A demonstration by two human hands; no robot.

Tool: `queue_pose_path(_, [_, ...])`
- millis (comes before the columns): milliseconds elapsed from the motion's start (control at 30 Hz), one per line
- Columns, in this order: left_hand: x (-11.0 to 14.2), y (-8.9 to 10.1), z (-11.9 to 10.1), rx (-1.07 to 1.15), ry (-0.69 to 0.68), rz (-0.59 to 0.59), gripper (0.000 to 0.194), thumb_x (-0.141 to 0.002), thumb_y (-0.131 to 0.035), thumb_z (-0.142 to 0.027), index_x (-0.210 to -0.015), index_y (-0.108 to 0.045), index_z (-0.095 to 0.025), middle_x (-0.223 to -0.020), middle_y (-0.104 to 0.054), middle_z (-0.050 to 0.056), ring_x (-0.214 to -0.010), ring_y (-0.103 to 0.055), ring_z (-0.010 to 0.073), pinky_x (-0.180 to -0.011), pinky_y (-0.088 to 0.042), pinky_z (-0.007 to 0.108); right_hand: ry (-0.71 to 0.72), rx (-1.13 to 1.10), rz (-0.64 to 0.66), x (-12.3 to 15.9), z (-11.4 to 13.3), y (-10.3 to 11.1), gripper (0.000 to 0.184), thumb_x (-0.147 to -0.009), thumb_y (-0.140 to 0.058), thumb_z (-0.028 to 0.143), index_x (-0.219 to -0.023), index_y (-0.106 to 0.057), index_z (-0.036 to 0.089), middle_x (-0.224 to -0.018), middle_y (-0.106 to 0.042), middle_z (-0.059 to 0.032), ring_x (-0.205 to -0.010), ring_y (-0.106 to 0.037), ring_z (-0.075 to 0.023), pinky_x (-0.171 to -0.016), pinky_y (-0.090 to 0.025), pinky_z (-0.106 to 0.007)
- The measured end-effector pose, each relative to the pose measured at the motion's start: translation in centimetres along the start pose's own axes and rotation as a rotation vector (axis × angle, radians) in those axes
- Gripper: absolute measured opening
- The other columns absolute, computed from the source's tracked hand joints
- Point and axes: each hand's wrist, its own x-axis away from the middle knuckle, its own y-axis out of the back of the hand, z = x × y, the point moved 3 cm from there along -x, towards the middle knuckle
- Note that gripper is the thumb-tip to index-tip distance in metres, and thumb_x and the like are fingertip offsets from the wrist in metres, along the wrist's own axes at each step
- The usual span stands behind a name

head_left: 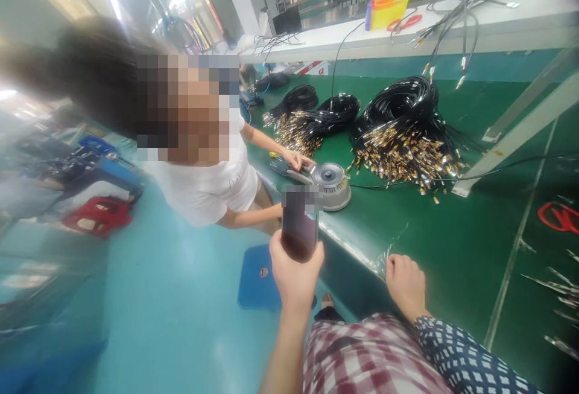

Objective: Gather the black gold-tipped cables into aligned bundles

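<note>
My left hand [296, 267] is wrapped around a dark smartphone [299, 231], held upright in front of me above the bench edge. My right hand [408, 285] rests on the front edge of the green bench top [434, 225], its fingers curled in with nothing visible in them. Beyond the phone, a round grey device [333, 187] with a ringed top sits at the bench edge. A co-worker's hand [296, 158] touches its left side.
The co-worker in a white T-shirt [203, 192] stands at left. Bundles of black cables [402, 110] with gold ends lie on the bench. A white shelf [452, 32] with a yellow container [386, 12] runs above. A blue stool [257, 279] stands below; red scissors handles [558, 218] lie right.
</note>
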Motion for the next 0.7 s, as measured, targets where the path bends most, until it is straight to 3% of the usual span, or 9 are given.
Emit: queue_pose_path(700, [-0.8,1.4,1.0,-0.041,0.052,-0.073,0.070,-0.060,-0.078,-0.046,-0.118,-0.049,-0.021,-0.111,-0.062,0.009,-0.101,-0.062,0.0272,-0.087,-0.049,0.044,-0.001,0.020,0.012,0.0,0.0,0.0,0.025,-0.096,-0.040,0.029,-0.087,-0.060,0.017,-0.084,-0.063,-0.0085,-0.078,-0.052,-0.0226,-0.067,-0.030,-0.033])
